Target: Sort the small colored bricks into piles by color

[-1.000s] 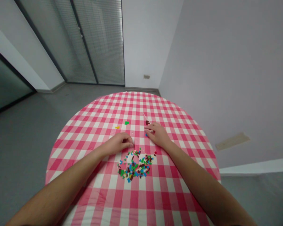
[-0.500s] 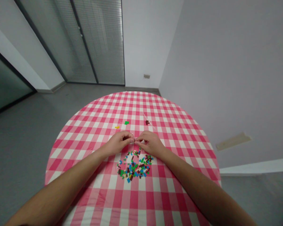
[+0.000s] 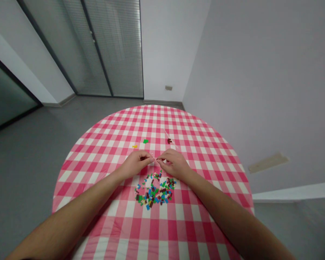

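Note:
My left hand (image 3: 137, 163) and my right hand (image 3: 173, 164) meet fingertip to fingertip above the round table with its red and white checked cloth (image 3: 119, 126). Both hands are pinched closed. A small dark piece (image 3: 143, 158) shows in the left hand's fingers. What the right hand pinches is too small to name. Just in front of the hands lies a heap of tiny coloured bricks (image 3: 155, 189), blue, green, brown and white.
Beyond the hands lie a green brick (image 3: 145, 141), a yellow brick (image 3: 134, 146) and a dark brown brick (image 3: 169, 140). Grey floor surrounds the table; glass doors with blinds (image 3: 111, 47) stand at the far left, and a plain wall lies to the right.
My right hand came back from near the dark brown brick and met my left hand's fingertips. In the last half second both hands have stayed almost still.

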The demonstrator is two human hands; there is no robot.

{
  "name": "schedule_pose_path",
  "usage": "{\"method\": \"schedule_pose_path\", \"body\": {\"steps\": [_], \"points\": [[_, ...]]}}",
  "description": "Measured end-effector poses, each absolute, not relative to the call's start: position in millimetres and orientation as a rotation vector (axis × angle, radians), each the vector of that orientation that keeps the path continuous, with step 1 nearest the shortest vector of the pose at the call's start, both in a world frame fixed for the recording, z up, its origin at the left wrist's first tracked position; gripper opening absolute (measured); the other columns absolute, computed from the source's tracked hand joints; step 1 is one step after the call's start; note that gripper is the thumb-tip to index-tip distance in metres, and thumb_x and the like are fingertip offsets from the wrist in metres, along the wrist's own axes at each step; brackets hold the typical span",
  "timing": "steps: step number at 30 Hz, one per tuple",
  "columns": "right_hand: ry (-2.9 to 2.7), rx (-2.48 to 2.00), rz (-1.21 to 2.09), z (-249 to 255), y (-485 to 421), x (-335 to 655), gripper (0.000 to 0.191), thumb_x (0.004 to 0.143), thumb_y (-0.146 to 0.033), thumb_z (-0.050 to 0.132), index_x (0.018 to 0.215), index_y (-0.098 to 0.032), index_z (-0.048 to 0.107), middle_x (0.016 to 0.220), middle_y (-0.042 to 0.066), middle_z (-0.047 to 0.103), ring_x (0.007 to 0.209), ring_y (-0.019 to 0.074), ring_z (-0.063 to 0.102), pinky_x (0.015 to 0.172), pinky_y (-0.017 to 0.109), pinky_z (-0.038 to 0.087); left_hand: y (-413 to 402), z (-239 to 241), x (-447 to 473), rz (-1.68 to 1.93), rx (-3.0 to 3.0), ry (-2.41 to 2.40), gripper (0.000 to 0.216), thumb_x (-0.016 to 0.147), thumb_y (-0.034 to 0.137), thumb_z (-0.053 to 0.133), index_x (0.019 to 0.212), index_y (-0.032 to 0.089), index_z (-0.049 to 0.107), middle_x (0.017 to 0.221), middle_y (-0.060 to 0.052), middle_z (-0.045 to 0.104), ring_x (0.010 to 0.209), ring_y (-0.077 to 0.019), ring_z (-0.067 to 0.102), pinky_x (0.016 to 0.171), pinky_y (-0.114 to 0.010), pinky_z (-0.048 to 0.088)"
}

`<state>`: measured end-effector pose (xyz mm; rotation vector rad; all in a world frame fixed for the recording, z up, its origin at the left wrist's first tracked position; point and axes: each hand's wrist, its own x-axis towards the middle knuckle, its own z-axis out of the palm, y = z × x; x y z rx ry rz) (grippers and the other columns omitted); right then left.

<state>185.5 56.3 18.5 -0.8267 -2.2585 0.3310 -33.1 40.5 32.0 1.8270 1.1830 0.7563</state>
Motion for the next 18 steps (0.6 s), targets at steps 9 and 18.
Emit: {"method": "schedule_pose_path", "body": {"steps": [9,18], "points": [[-2.290,-1.702,0.123,24,107,238,0.015,0.086,-0.020,0.060,0.081,-0.016,0.074,0.085,0.008,0.074,0.077,0.0205,0.065,0.066,0.029,0.044,39,26,-37,0.721,1.822,1.183,0.024,0.088,0.039,0.061,0.080,0.019,0.071,0.076,-0.005,0.070,0.071,-0.0167,0.059,0.065,-0.030,0.046],[-2.387,-1.621,0.178,27,102,237,0.023,0.092,-0.025,0.055,0.088,-0.019,0.077,0.095,0.009,0.075,0.082,0.0209,0.066,0.070,0.029,0.045,40,28,-39,0.676,1.841,1.190,0.025,0.087,0.041,0.061,0.079,0.019,0.071,0.075,-0.005,0.069,0.068,-0.0166,0.058,0.065,-0.032,0.046]]}}
